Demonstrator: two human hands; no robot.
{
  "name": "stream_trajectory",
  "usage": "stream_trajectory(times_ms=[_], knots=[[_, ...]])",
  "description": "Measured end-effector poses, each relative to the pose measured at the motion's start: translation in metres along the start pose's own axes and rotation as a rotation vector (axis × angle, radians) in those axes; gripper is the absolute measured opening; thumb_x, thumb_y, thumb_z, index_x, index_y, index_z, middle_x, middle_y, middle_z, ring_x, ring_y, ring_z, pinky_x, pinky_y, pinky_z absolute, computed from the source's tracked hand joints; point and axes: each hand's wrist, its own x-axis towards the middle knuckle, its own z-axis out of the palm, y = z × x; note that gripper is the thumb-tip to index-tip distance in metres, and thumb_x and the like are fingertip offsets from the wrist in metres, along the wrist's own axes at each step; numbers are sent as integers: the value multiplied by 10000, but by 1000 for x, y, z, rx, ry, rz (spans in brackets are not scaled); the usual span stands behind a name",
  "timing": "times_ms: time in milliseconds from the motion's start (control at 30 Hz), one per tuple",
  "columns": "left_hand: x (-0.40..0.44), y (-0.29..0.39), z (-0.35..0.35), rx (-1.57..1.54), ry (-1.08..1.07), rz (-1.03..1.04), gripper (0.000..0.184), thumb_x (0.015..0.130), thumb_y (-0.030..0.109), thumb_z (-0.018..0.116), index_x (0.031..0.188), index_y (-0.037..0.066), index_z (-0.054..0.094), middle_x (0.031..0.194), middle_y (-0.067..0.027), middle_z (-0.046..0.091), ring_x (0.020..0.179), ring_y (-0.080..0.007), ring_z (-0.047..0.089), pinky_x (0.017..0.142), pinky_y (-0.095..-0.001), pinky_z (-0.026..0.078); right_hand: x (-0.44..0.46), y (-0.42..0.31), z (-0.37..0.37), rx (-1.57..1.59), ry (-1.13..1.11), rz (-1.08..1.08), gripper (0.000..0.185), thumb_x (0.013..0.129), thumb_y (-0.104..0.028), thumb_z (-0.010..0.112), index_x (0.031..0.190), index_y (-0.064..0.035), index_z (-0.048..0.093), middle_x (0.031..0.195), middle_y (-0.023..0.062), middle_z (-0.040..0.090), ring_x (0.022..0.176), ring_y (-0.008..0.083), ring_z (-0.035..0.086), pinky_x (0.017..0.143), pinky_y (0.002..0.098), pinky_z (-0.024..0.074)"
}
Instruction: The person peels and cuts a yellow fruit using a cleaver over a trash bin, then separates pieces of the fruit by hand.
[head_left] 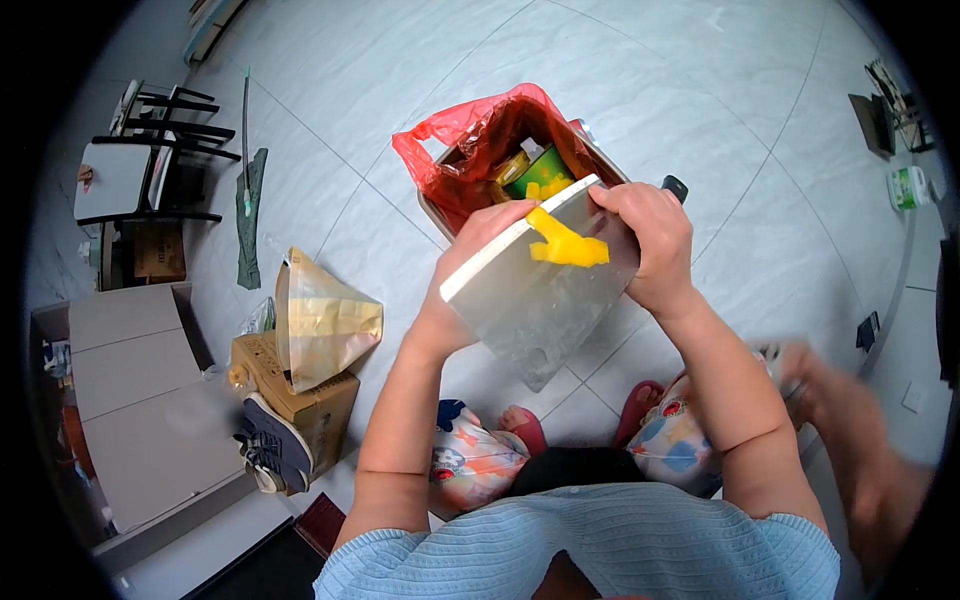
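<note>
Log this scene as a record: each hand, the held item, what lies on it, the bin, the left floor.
Left hand: holding the left side of the translucent board
Right hand: holding its right side
Held item: translucent board, tilted, exact kind unclear
On it: yellow piece
Bin: waste bin with red bag, green container inside
Left floor: cardboard box, dark shoe, yellowish bag
</note>
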Motion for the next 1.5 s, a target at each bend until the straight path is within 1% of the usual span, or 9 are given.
stream_trajectory(times_ms=[167, 300, 433, 533, 633, 833, 900, 1267, 1500], knots=[[-1, -23, 6, 104, 67, 17, 694, 737, 30, 722, 1371, 84, 444, 1313, -131, 526, 1210, -287, 523, 1004, -344, 439, 2, -2, -3, 35, -1, -59, 296, 740, -182, 699, 1019, -88, 669, 877, 76, 656, 814, 261, 637, 689, 371, 453], [3, -15, 1, -561, 273, -341, 778, 671, -163, 598, 1395, 46, 403, 1315, -91, 499, 1239, -218, 500, 1052, -357, 426, 5, 0, -4, 38, -31, -165, 274, 732, -164, 705, 998, -103, 673, 862, 60, 646, 794, 242, 626, 719, 374, 448], [2, -21, -16, -637, 295, -466, 656, 755, -41, 569, 1389, 0, 407, 1317, -142, 535, 1192, -264, 573, 1045, -381, 452, 11, 4, -9, -76, -169, -201, 303, 667, -96, 737, 962, -110, 666, 829, 46, 634, 800, 230, 612, 858, 390, 422], [-3, -17, -21, -1155, -40, -512, 769, 750, 207, 758, 1386, -25, 394, 1303, -171, 541, 1149, -330, 606, 977, -435, 513, 7, 12, -5, -136, -236, -216, 287, 645, -79, 742, 916, -108, 652, 822, 41, 633, 820, 228, 610, 892, 397, 424], [-8, -12, -13, -1524, -310, -535, 794, 748, 228, 753, 1386, -51, 372, 1283, -228, 531, 1210, -401, 562, 998, -476, 493, 6, 16, -2, -208, -310, -222, 248, 636, -64, 731, 855, -106, 623, 794, 39, 622, 826, 230, 606, 911, 406, 428], [-4, -22, 4, -1120, -301, -565, 756, 751, 216, 731, 1379, -39, 395, 1339, -238, 532, 1254, -320, 534, 1077, -399, 414, 7, 15, 0, -163, -345, -254, 218, 636, -57, 708, 817, -107, 597, 758, 48, 605, 817, 241, 598, 890, 397, 442], [-6, -39, 8, -1018, -32, -611, 597, 769, -11, 619, 1345, -2, 465, 1245, -92, 593, 1156, -180, 580, 1014, -331, 448, 6, 17, 1, -54, -382, -284, 216, 646, -95, 720, 821, -111, 594, 756, 43, 602, 810, 239, 593, 848, 380, 444], [-4, -34, 15, -756, 239, -584, 606, 802, -61, 558, 1381, 18, 399, 1283, -105, 531, 1184, -179, 549, 1015, -309, 444, 5, -2, 3, 100, -139, -218, 276, 662, -208, 756, 888, -98, 641, 799, 53, 638, 747, 243, 623, 691, 358, 445], [-3, -30, 19, -1010, 258, -699, 564, 845, 36, 564, 1384, -2, 403, 1315, -130, 523, 1211, -234, 543, 1026, -369, 456, 2, -6, 5, 102, -118, -215, 266, 675, -208, 758, 889, -92, 652, 796, 59, 640, 745, 245, 627, 694, 361, 450]])
